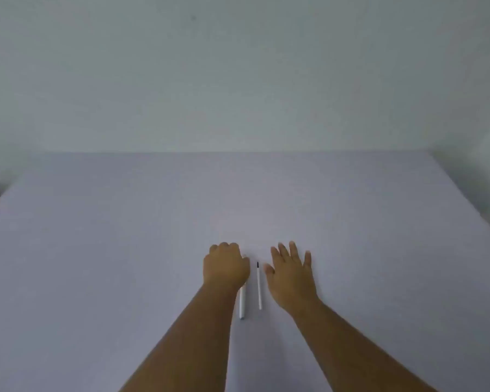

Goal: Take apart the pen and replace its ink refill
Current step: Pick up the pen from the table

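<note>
A white pen [242, 304] lies on the table, pointing away from me. Its far half is hidden under my left hand [225, 267], whose fingers are curled down over it. Just to the right, parallel to the pen, lies a thin white ink refill [259, 287] with a dark tip at its far end. My right hand [292, 275] rests palm down beside the refill, fingers spread, holding nothing and not touching it.
The pen and refill lie on a wide pale lavender table [125, 250] that ends at a plain light wall [238, 80] behind. The table's left and right edges slant away at the sides.
</note>
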